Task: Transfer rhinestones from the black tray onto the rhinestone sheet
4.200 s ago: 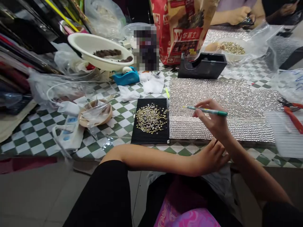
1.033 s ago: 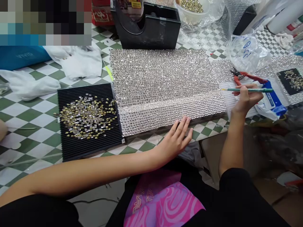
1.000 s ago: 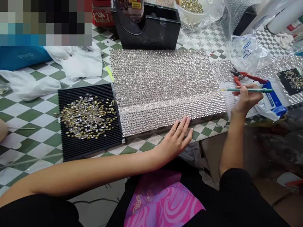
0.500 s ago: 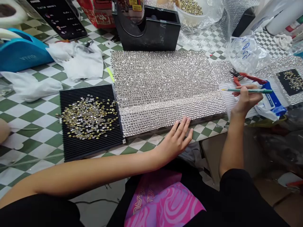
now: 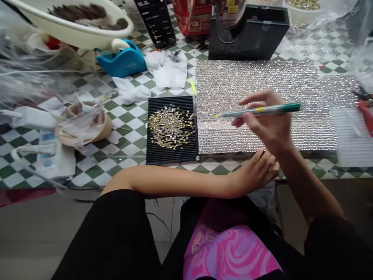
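A sheet [image 5: 224,136] set with rows of clear rhinestones lies on the table. My left hand [image 5: 256,171] rests at its front edge, holding nothing, its fingers loosely stretched out. Above the sheet, my right hand [image 5: 271,124] grips a green rhinestone pencil [image 5: 262,110] between thumb and fingers, its yellow tip pointing left. Nothing shows on that tip. Left of the sheet sits a black ridged tray [image 5: 171,157] bearing a scattered heap of gold-backed rhinestones [image 5: 170,128].
Behind the sheet stands a black tape dispenser [image 5: 247,42]. A blue tape dispenser [image 5: 122,62], white tissues [image 5: 169,70] and a phone [image 5: 157,23] lie at the back left. Red-handled pliers [image 5: 365,112] rest at the right. A roll of tape [image 5: 103,130] is at left.
My right hand has carried the pencil leftwards, from beyond the sheet's right end to above the sheet. The view has swung left. My left hand stays by the front edge.
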A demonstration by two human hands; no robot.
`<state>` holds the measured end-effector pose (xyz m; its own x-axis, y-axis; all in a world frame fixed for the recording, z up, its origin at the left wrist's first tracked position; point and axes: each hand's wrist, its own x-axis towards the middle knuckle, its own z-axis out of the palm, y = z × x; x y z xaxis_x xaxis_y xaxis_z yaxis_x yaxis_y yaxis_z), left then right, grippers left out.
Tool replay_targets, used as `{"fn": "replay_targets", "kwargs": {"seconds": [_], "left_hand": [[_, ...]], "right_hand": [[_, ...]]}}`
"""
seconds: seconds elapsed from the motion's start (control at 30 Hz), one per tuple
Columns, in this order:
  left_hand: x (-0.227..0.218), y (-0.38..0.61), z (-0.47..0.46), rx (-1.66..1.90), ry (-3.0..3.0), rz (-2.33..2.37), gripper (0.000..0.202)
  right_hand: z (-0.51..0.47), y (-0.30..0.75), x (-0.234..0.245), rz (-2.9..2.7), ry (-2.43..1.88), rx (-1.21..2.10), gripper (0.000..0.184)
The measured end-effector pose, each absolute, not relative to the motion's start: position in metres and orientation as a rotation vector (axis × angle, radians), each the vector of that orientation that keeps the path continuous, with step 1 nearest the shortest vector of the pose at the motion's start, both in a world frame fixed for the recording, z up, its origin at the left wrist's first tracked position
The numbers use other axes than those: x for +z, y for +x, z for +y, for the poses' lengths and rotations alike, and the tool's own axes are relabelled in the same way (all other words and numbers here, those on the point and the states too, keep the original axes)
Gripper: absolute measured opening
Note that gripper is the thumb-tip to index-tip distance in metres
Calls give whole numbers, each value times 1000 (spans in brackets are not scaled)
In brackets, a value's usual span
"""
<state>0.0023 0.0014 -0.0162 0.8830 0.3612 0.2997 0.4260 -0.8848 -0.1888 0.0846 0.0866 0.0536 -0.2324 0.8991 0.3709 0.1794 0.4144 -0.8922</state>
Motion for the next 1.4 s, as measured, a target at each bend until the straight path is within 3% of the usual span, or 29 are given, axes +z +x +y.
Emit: {"fn": "replay_targets", "kwargs": {"seconds": [0.23, 0.47, 0.9, 1.0, 1.13, 1.23, 1.4], "left_hand": [[-7, 8, 5, -182, -2946, -601, 53], [-8, 19, 6, -166, -2977, -720, 51], [-13, 17, 5, -255, -2945, -695, 52], [-15, 10, 4, -338, -2937, -630, 48], [-23, 5, 3, -492, -2810, -652, 43], [-29, 5, 2, -584, -2672, -670, 42], [-28, 4, 4, -601, -2676, -655, 47]], "right_hand": [[102, 22, 49, -1957, -920, 1147, 19], [99, 11, 40, -2147, -993, 844, 20], [96, 18, 49, -2093, -956, 898, 14], [93, 44, 60, -1885, -954, 826, 14], [93, 123, 61, -1556, -1016, 477, 14], [90, 203, 48, -1228, -1138, 186, 12], [73, 303, 20, -986, -1283, 49, 11]]}}
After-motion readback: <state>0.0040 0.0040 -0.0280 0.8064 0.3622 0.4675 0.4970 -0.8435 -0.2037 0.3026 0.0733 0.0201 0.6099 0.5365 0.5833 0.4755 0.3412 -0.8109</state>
